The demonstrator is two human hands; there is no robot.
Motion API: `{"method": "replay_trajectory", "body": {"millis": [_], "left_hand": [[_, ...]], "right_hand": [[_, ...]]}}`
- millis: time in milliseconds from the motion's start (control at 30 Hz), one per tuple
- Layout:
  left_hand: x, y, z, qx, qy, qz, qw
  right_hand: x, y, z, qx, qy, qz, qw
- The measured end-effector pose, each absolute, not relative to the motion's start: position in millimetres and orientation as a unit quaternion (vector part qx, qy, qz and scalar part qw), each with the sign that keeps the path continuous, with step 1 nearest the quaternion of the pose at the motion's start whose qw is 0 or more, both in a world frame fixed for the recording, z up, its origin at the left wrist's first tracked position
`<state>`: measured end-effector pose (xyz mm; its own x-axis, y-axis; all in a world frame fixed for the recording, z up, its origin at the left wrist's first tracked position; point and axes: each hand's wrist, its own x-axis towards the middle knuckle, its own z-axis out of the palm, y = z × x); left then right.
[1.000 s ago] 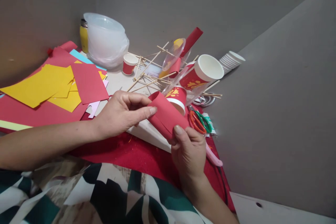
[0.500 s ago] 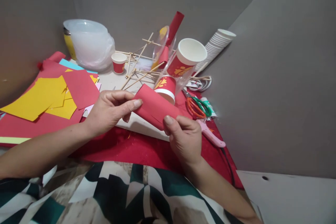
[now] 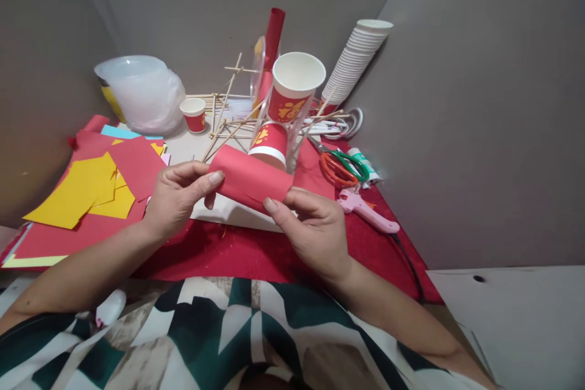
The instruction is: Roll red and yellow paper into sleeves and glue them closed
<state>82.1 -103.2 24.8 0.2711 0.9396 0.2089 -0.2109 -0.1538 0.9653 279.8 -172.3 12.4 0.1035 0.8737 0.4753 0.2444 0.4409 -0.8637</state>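
Observation:
Between my hands is a piece of red paper [image 3: 249, 177], curled into a wide tube with a small slit or seam near its lower edge. My left hand [image 3: 180, 195] pinches its left end between thumb and fingers. At the right end, my right hand [image 3: 315, 225] grips it, thumb on the near face and fingers behind or inside. Just beyond the roll stand two red and white paper cups [image 3: 287, 106], one above the other, with clear plastic around them. The lower cup is partly hidden by the roll.
Red and yellow paper sheets [image 3: 73, 189] lie at left beside a plastic-wrapped bowl [image 3: 141, 94]. Wooden sticks [image 3: 223, 113] and a small cup [image 3: 195, 116] are behind. Scissors [image 3: 340, 169], a pink glue gun [image 3: 370, 212] and a leaning cup stack [image 3: 356, 61] are at right.
My view has shifted, so the table things appear moved. Both hands keep hold of the red paper roll, which is now more level, with its right end nearer my right fingers.

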Motion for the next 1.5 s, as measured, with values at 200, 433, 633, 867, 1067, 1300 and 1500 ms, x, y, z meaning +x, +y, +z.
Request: {"method": "replay_trajectory", "body": {"millis": [200, 433, 633, 867, 1067, 1300, 1500], "left_hand": [[81, -104, 26, 0.581, 0.328, 0.495, 0.558], [78, -109, 30, 0.599, 0.333, 0.483, 0.545], [79, -115, 38, 0.591, 0.362, 0.476, 0.541], [76, -122, 48, 0.671, 0.358, 0.512, 0.4], [65, -124, 50, 0.785, 0.228, 0.513, 0.263], [60, -123, 45, 0.872, 0.097, 0.478, 0.042], [62, -123, 42, 0.877, 0.065, 0.472, -0.063]], "right_hand": [[282, -172, 15, -0.454, -0.619, 0.264, 0.583], [282, -172, 16, -0.469, -0.61, 0.268, 0.58], [281, -171, 16, -0.469, -0.61, 0.265, 0.581], [283, -170, 15, -0.468, -0.614, 0.237, 0.589], [289, -168, 12, -0.422, -0.612, 0.271, 0.612], [297, -158, -1, -0.384, -0.57, 0.381, 0.618], [304, -146, -12, -0.342, -0.543, 0.469, 0.607]]}}
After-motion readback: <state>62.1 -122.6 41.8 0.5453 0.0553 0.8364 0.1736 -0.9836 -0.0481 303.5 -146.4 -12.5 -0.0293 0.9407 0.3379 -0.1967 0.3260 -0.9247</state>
